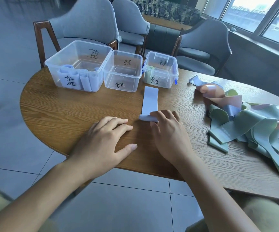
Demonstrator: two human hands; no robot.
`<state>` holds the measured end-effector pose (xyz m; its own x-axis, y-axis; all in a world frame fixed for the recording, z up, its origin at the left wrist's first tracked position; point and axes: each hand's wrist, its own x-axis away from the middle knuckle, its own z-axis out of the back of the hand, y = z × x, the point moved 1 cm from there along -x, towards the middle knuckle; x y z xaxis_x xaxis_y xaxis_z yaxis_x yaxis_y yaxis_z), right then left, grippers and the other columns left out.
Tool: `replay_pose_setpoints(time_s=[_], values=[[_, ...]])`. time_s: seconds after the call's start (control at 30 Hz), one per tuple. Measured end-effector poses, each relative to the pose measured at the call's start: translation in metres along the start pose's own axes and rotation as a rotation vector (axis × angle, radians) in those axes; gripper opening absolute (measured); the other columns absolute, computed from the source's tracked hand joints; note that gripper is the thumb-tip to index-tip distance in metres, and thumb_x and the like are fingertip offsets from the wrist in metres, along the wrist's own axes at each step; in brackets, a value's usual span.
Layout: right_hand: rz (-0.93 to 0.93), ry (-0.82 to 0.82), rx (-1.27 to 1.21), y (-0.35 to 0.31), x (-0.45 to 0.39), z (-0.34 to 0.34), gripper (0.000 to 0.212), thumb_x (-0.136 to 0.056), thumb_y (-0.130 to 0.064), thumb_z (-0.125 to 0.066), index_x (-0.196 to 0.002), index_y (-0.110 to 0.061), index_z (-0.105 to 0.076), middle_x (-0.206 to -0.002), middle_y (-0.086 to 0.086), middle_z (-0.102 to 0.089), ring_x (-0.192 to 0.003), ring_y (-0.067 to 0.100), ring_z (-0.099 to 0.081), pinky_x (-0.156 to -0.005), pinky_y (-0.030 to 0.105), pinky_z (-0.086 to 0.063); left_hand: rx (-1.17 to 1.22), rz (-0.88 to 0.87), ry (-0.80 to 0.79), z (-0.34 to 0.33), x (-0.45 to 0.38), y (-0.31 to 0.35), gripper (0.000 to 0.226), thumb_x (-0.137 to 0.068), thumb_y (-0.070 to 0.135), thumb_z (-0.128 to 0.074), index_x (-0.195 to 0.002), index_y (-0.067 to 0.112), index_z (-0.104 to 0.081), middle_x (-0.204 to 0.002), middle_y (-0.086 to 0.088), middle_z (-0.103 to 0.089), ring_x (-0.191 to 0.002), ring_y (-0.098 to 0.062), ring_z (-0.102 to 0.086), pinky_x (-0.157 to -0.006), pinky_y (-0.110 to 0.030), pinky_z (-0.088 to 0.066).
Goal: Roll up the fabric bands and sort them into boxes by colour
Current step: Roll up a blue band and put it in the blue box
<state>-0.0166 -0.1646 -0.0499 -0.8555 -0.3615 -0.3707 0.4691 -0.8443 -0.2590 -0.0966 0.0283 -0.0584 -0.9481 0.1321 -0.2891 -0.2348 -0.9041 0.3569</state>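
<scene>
The right hand [167, 131] lies with its fingers spread and nearly straight, pressing on the rolled near end of a pale blue band [149, 104]; the left hand [105, 139] rests flat and open on the wooden table [68, 111] just left of that roll, holding nothing. Bare wood runs from the band left to the table's curved edge. The band's unrolled length stretches away towards three clear boxes. The left box [78, 64], beyond and left of the band, holds several pale blue rolls; the middle box [122, 71] shows nothing inside; the right box [160, 69], just beyond the band's far end, holds a green roll. Right of the band lies a loose pile of bands [246, 124], green, pink and blue.
</scene>
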Motion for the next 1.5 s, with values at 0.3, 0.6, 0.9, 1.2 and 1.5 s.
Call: replay_pose_setpoints(time_s=[0.3, 0.6, 0.9, 1.2, 1.5], values=[[-0.034, 0.018, -0.024, 0.001, -0.013, -0.003, 0.021, -0.097, -0.021, -0.058, -0.117, -0.021, -0.065, -0.111, 0.001, -0.057, -0.109, 0.025, -0.048, -0.090, 0.041, -0.044, -0.005, -0.002, 0.003, 0.000, 0.000, 0.000, 0.065, -0.086, 0.072, -0.034, -0.132, 0.033, -0.059, -0.142, 0.020, -0.048, -0.137, -0.005, -0.034, -0.111, -0.030, -0.032], [-0.003, -0.010, -0.024, 0.003, 0.001, 0.006, 0.020, -0.097, -0.018, -0.059, -0.116, -0.021, -0.065, -0.111, 0.000, -0.050, -0.108, 0.025, -0.048, -0.088, 0.040, -0.046, -0.004, 0.002, -0.011, 0.002, 0.000, 0.001, 0.068, -0.085, 0.074, -0.030, -0.134, 0.035, -0.057, -0.143, 0.021, -0.046, -0.137, -0.003, -0.031, -0.111, -0.030, -0.031], [0.063, -0.044, -0.045, 0.002, 0.031, 0.017, 0.020, -0.097, -0.016, -0.059, -0.115, -0.021, -0.065, -0.106, -0.001, -0.052, -0.100, 0.024, -0.047, -0.083, 0.037, -0.045, -0.010, 0.003, -0.020, 0.002, -0.001, 0.001, 0.067, -0.085, 0.074, -0.031, -0.134, 0.035, -0.057, -0.142, 0.021, -0.046, -0.137, -0.004, -0.033, -0.113, -0.033, -0.033], [0.121, -0.071, -0.056, -0.001, 0.056, 0.023, 0.022, -0.096, -0.015, -0.060, -0.116, -0.022, -0.065, -0.105, -0.003, -0.054, -0.097, 0.022, -0.047, -0.081, 0.037, -0.047, -0.009, 0.008, -0.023, 0.002, -0.001, 0.002, 0.068, -0.084, 0.074, -0.031, -0.132, 0.034, -0.058, -0.142, 0.020, -0.047, -0.136, -0.006, -0.034, -0.111, -0.032, -0.033], [0.040, 0.045, -0.033, -0.015, 0.059, 0.027, 0.005, -0.101, -0.024, -0.053, -0.101, -0.021, -0.057, -0.093, -0.007, -0.061, -0.092, 0.021, -0.050, -0.078, 0.039, -0.046, -0.004, 0.026, -0.021, 0.004, -0.001, 0.004, 0.070, -0.083, 0.076, -0.029, -0.133, 0.036, -0.057, -0.142, 0.021, -0.046, -0.136, -0.005, -0.033, -0.111, -0.033, -0.033]])
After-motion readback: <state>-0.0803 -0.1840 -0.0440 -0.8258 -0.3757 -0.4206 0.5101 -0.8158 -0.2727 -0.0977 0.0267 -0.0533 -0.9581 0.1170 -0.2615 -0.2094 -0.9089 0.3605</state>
